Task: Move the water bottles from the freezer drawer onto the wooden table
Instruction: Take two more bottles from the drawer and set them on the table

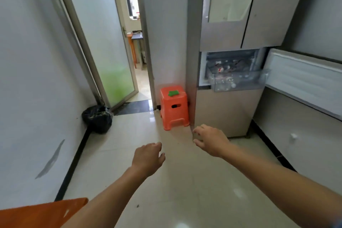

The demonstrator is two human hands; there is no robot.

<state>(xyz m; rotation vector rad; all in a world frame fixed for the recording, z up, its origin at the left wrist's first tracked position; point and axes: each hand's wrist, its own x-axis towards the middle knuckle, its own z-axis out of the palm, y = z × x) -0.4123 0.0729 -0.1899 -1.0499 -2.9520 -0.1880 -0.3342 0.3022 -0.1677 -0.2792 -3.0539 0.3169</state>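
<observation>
The corner of the wooden table shows at 7 o'clock, at the frame's bottom edge. A black bag sits on the floor at 9 o'clock, against the wall and beside a frosted glass door. The left hand reaches forward at 6 o'clock, fingers loosely curled, holding nothing. An orange stool stands at the centre, touching the fridge side. The right hand stretches out at 4 o'clock, fingers relaxed and empty, near the fridge's lower corner. At 3 o'clock the clear freezer drawer is pulled out; the bottles lie inside it, too blurred to count. The freezer door hangs open at the far right.
</observation>
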